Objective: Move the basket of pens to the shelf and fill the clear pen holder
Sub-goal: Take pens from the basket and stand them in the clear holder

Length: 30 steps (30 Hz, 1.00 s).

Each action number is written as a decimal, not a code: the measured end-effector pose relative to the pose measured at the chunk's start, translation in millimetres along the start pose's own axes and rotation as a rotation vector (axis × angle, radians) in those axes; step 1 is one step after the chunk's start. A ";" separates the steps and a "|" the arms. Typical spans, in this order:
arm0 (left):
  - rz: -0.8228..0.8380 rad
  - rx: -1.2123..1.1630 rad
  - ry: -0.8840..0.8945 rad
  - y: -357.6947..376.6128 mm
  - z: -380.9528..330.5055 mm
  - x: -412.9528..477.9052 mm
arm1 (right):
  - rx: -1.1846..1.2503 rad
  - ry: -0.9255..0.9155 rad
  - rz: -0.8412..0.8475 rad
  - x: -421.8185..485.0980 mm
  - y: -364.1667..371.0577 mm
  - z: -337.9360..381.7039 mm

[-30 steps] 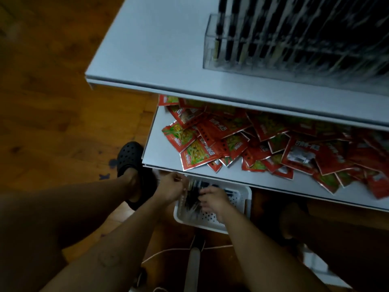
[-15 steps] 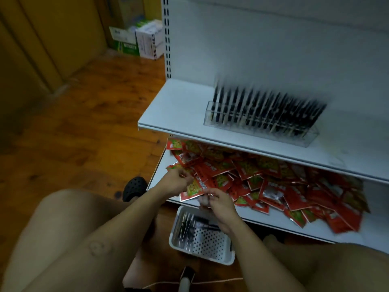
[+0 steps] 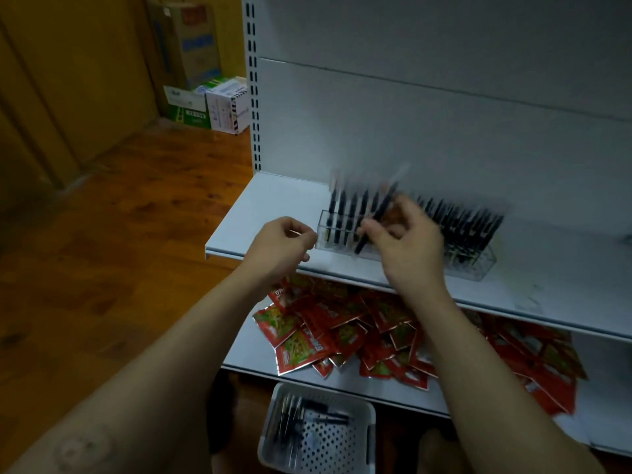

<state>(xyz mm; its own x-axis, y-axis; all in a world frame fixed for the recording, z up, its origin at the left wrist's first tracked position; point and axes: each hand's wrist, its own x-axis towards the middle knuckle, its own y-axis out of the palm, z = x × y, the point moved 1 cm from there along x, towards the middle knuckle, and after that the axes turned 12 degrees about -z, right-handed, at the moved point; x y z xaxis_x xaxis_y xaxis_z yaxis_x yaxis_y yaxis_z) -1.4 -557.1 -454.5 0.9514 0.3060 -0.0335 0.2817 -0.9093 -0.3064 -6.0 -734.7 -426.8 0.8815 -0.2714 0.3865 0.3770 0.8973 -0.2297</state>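
Both hands have risen from the floor basket (image 3: 372, 439) to the shelf (image 3: 273, 200). The right hand (image 3: 407, 248) pinches a black pen (image 3: 374, 217) slanting lower-left to upper-right at the clear pen holder (image 3: 478, 265); the left hand (image 3: 280, 248) is curled, contents unclear.

Free shelf (image 3: 273, 203) surface left of the clear pen holder (image 3: 478, 268); dense upright pens (image 3: 472, 230) inside.

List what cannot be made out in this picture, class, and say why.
- Head view: motion blur smears the pens in the clear pen holder; no count possible.
- The right hand, gripping a pen, covers the holder's middle slots.
- The left hand: curled fingers hide whether they hold anything.
- The basket: dim light leaves its pens uncountable.
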 end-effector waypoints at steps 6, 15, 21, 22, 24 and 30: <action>-0.106 0.024 -0.042 15.2 19.4 34.9 | -0.096 -0.244 -0.091 40.3 8.8 -0.3; -0.073 -0.007 -0.119 40.3 15.6 65.4 | -0.053 -0.300 -0.119 57.7 21.4 -20.6; -0.082 -0.003 -0.112 42.1 18.7 67.2 | -0.127 -0.263 -0.079 49.3 27.6 -33.7; -0.083 -0.005 -0.110 41.5 18.4 66.8 | -0.144 -0.254 -0.077 48.8 26.7 -36.8; -0.080 -0.012 -0.105 41.0 18.3 65.5 | -0.200 -0.249 -0.027 43.9 28.0 -41.3; -0.078 -0.033 -0.106 38.4 20.4 63.2 | -0.427 -0.378 -0.177 33.5 27.9 -36.6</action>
<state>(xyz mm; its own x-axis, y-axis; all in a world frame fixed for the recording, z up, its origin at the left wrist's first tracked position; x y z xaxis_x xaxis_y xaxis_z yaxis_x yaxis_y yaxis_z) 67.0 -566.9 -487.8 0.9087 0.4023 -0.1113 0.3595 -0.8898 -0.2810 44.5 -731.5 -452.9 0.6619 -0.1910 0.7248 0.6589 0.6094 -0.4411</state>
